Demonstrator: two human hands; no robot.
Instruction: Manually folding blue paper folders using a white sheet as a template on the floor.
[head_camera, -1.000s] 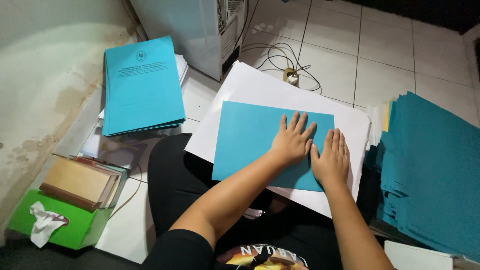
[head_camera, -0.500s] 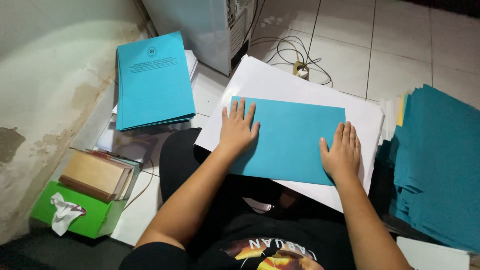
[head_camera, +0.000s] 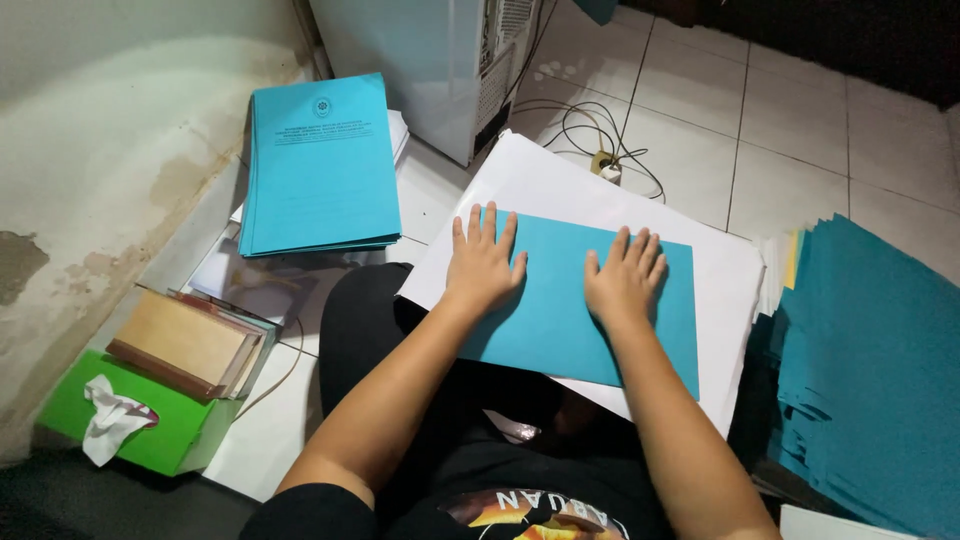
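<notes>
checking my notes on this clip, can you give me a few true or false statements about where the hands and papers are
1. Both hands, left hand and right hand, lie flat on the blue sheet. True.
2. The blue sheet lies on a white sheet. True.
3. The tissue box is red. False: it is green, with a white tissue sticking out.
4. The stack of blue booklets sits to the person's right. False: it is on the left, near the wall; a darker teal pile is on the right.
5. A cable lies on the tiled floor beyond the white sheet. True.
6. The right hand holds a pen. False: it is empty, palm down.
</notes>
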